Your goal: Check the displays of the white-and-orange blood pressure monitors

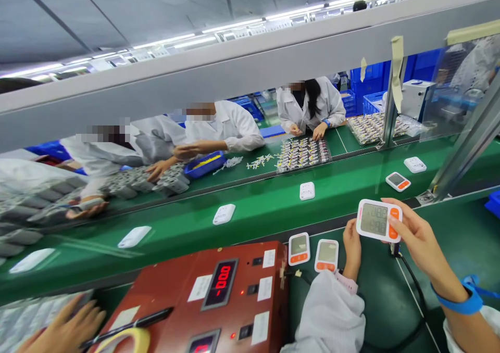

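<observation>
Red tester (219,295): we take it as our landmark; it sits low and left on the table (375,295), its display lit.
Two monitors (312,251): they lie flat just right of the red tester.
Left hand (351,249): right of those monitors, we steady the held monitor's left edge with narrow fingertips.
Held monitor (378,220): well right of the red tester, lifted above the table, screen lit and facing us.
Right hand (416,238): we clasp the held monitor's orange-button side.
Doing it well: we judge a level screen and slack cable (410,280) best.
Room: conveyor (273,207) edge beyond the red tester; bare table right.
</observation>
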{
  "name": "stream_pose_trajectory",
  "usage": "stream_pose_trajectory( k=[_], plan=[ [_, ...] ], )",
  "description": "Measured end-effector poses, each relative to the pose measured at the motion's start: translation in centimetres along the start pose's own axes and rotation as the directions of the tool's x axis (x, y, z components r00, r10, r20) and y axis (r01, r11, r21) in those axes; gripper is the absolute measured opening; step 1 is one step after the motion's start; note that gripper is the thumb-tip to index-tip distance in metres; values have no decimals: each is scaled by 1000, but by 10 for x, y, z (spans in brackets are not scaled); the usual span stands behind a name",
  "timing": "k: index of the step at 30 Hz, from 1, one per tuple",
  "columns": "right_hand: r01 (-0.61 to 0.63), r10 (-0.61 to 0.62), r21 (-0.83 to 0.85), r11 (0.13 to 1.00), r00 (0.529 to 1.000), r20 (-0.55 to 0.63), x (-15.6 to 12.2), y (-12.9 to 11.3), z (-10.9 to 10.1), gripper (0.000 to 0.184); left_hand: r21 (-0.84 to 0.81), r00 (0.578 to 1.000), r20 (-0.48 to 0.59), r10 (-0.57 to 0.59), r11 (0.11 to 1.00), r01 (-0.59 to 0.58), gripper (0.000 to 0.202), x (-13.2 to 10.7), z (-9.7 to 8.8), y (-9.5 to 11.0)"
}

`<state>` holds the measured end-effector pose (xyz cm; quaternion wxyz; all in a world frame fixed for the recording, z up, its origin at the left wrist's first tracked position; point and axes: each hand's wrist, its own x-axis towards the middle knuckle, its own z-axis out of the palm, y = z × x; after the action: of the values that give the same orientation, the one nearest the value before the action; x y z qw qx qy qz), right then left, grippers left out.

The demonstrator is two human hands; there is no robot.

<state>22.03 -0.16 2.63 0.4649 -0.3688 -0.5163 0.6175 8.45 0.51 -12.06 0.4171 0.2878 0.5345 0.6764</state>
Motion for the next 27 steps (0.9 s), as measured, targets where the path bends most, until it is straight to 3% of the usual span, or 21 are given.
stream_pose_trajectory(
  k=[7,11,13,16,18,20,23,27],
  plan=[
    [16,-14,77,997,1000,-21,3,-1,-5,52,-85,995,1,-100,991,100,41,8,-2,-7],
    [40,-28,55,998,978,-206,3,5,-44,58,-127,990,4,-143,982,142,44,15,-3,-15],
    [81,-75,-1,997,919,-387,0,14,-78,65,-135,993,-2,-121,984,119,43,15,-3,-16],
    [102,-149,-110,989,742,-653,-9,30,-132,65,-137,994,-7,-107,985,105,42,15,-5,-14],
    [85,-182,-167,982,634,-751,-16,40,-161,61,-130,992,7,-123,984,123,42,15,-6,-12],
    [75,-222,-219,973,565,-795,-23,48,-181,58,-121,990,25,-140,982,142,43,17,-8,-11],
    [51,-287,-308,950,528,-799,-29,55,-196,57,-119,988,31,-150,981,152,43,18,-10,-10],
    [-64,-314,-407,911,532,-786,-32,61,-202,56,-116,991,-8,-132,985,130,39,18,-8,-12]
  ],
)
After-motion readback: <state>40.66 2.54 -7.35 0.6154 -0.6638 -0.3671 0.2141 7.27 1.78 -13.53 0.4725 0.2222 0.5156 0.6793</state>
